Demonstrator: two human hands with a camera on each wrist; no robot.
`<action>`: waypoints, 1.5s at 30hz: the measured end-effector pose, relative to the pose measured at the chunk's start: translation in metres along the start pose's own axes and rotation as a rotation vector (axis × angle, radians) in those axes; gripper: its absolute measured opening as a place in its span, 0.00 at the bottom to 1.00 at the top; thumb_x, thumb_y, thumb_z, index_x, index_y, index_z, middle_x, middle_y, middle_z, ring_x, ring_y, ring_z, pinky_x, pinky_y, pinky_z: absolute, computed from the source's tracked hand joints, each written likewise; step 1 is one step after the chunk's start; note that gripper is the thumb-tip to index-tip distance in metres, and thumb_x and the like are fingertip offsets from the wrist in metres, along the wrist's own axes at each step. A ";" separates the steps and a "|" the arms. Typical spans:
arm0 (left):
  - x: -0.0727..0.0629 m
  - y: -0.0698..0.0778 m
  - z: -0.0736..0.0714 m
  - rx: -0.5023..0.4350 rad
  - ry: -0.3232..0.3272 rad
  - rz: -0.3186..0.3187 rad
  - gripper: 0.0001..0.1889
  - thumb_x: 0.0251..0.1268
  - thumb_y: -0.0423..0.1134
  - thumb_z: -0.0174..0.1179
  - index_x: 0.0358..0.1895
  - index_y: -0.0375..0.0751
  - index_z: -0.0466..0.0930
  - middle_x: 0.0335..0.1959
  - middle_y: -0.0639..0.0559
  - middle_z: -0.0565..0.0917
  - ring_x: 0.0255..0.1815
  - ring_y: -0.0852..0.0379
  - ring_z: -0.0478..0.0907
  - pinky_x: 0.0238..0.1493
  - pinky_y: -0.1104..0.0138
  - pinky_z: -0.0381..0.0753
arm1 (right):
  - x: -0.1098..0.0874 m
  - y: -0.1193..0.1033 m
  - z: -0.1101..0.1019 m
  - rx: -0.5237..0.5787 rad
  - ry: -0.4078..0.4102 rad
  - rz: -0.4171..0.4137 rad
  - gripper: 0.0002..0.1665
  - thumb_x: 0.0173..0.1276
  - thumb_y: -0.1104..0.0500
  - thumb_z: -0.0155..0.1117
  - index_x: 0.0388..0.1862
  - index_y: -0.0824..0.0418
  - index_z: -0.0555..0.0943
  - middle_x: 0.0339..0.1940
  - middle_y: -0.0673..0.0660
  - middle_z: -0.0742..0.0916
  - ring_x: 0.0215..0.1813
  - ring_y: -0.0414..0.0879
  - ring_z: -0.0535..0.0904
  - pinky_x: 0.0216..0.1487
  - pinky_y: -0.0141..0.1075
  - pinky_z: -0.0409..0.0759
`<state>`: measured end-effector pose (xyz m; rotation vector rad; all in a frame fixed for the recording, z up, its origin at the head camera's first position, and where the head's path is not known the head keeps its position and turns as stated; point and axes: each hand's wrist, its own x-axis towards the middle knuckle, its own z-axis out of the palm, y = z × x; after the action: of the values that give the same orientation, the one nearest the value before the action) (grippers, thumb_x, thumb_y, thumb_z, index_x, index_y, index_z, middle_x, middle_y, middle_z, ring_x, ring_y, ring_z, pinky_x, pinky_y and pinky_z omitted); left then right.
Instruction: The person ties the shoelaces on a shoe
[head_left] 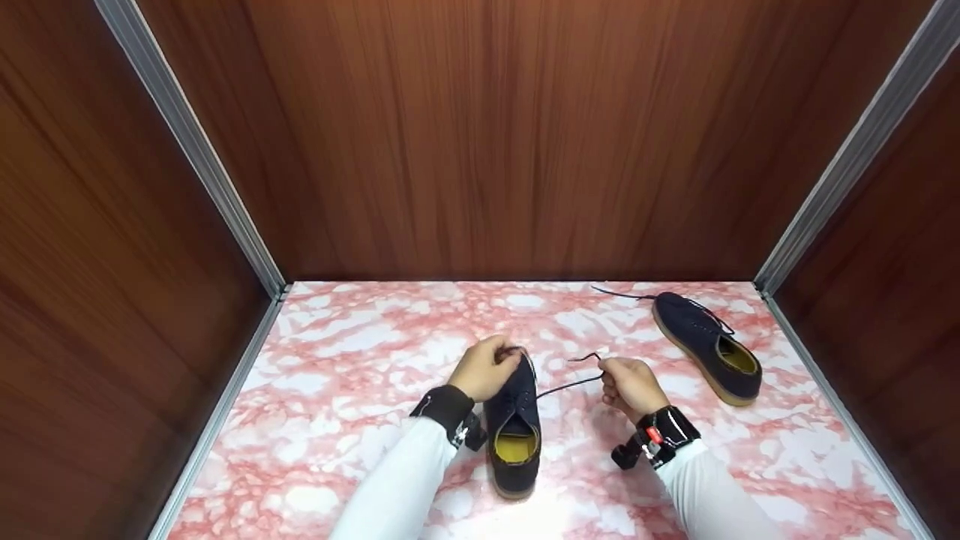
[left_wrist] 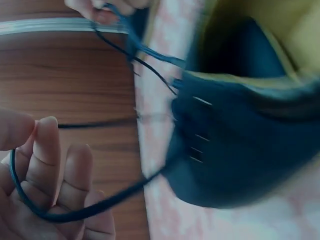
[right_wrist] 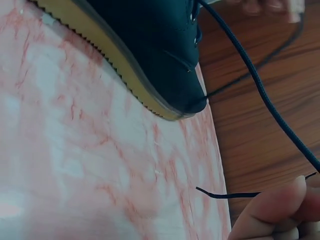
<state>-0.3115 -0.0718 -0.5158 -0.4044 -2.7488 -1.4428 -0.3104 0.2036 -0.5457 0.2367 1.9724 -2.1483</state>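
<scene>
A dark navy lace-up shoe (head_left: 516, 474) with a yellow lining and tan sole stands on the table, its toe pointing away from me. My left hand (head_left: 487, 369) is over the toe end and pinches a dark shoelace (left_wrist: 115, 199) between thumb and forefinger; the lace bows down in a loop in the left wrist view. To the right of the shoe, my right hand (head_left: 634, 386) pinches another length of lace (head_left: 568, 387), which runs taut from the eyelets. Its loose tip (right_wrist: 220, 195) pokes out past the fingers in the right wrist view.
A second navy shoe (head_left: 697, 330) lies at the back right, with a lace trailing left from its toe. The pink-and-white marbled table (head_left: 337, 420) is walled by brown wood panels (head_left: 510, 142) with metal corner strips (head_left: 196, 142).
</scene>
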 end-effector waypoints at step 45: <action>-0.019 -0.020 -0.054 -0.009 -0.317 -0.074 0.08 0.69 0.30 0.54 0.44 0.35 0.81 0.38 0.35 0.91 0.32 0.61 0.81 0.37 0.72 0.70 | 0.010 -0.070 0.029 -0.467 -0.111 -0.273 0.10 0.75 0.60 0.62 0.42 0.68 0.81 0.27 0.49 0.80 0.27 0.36 0.74 0.32 0.31 0.80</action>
<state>-0.3037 -0.1308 -0.5032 -0.5850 -3.0305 -1.5282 -0.3377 0.1797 -0.4784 -0.2354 2.4757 -1.7149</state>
